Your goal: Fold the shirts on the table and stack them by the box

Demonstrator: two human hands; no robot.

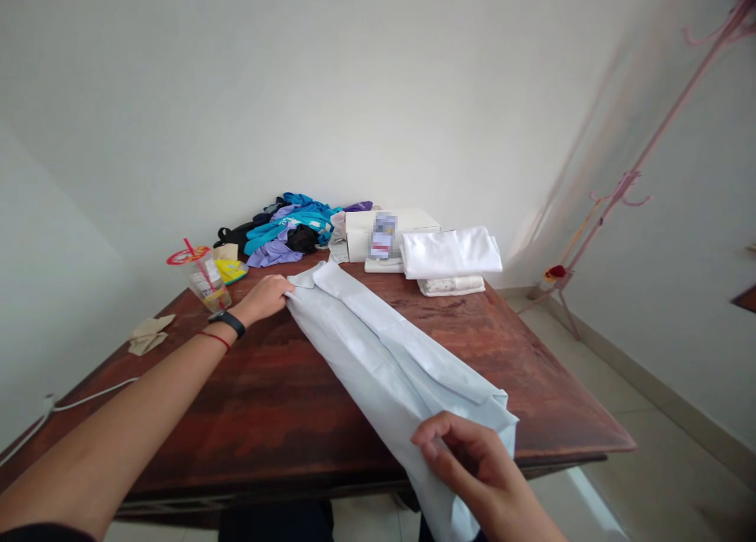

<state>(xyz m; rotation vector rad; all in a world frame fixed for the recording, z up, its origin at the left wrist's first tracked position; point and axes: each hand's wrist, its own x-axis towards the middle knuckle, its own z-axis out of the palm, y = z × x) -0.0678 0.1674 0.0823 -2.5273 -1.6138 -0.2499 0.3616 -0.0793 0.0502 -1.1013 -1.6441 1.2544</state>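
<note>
A long piece of pale white cloth (378,353), folded lengthwise, runs diagonally from the table's middle over its front edge. My left hand (268,298) is closed on the cloth's far left corner. Over the near end, my right hand (466,455) has loosely bent fingers, with thumb and forefinger a little apart at the cloth's surface. The near part of the cloth hangs down below the table edge.
On the wooden table (236,416), a plastic cup (206,282) and yellow packet (231,271) stand at left, near a napkin (149,335). Behind are piled clothes (295,227), a white box (357,236) and folded white cloth (452,252). A pink rack (626,180) stands at right.
</note>
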